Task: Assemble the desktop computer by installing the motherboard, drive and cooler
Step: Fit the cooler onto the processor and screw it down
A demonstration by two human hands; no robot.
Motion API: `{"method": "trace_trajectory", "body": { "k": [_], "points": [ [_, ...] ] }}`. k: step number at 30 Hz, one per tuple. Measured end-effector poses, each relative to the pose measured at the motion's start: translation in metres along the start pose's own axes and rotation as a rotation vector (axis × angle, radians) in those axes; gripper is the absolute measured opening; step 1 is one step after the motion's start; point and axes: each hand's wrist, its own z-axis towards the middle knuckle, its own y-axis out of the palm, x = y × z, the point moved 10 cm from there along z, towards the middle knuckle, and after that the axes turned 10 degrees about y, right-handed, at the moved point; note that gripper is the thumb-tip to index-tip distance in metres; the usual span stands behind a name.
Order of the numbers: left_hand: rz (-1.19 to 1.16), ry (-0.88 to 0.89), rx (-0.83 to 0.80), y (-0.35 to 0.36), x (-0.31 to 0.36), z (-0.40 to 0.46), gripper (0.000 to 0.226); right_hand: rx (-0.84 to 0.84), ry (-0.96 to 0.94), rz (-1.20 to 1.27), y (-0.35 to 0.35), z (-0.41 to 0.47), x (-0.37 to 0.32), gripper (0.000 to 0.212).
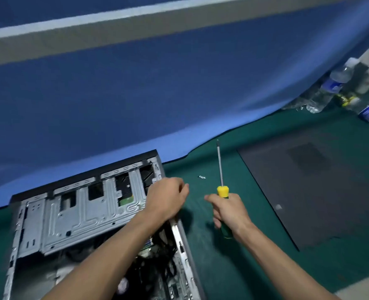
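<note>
The open grey sheet-metal computer case (75, 215) lies at seven o'clock on the green desk (233, 267); a board and black cables already sit inside, so fastening seems left. The left hand (166, 200), fingers curled, rests on the case's right edge; what it holds I cannot tell. The right hand (229, 213) grips a yellow-and-green-handled screwdriver (222, 185), tip up. Small silver screws (202, 177) lie at twelve o'clock of the hands, a black side panel (309, 187) at three, plastic bottles (330, 87) at two.

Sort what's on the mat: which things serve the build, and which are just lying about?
For the build: computer case, screwdriver held in the right hand, loose screws, black side panel.
Lying about: water bottles, blue backdrop cloth.
</note>
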Motion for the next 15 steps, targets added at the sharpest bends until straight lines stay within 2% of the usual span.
{"method": "trace_trajectory", "body": {
  "k": [4, 7, 10, 15],
  "points": [
    [0.238, 0.077, -0.069, 0.026, 0.022, 0.048, 0.028, 0.004, 0.066, -0.067, -0.022, 0.061, 0.005, 0.045],
    [0.185, 0.018, -0.135, 0.051, 0.012, 0.072, 0.02, 0.012, 0.12, -0.133, -0.033, 0.098, 0.012, 0.041],
    [0.096, -0.065, -0.203, 0.078, -0.001, 0.085, 0.025, 0.019, 0.173, -0.157, -0.045, 0.123, 0.026, 0.037],
    [0.065, 0.012, -0.191, 0.109, 0.011, 0.108, 0.022, 0.026, 0.263, -0.145, -0.066, 0.152, 0.055, 0.035]
  ]
}}
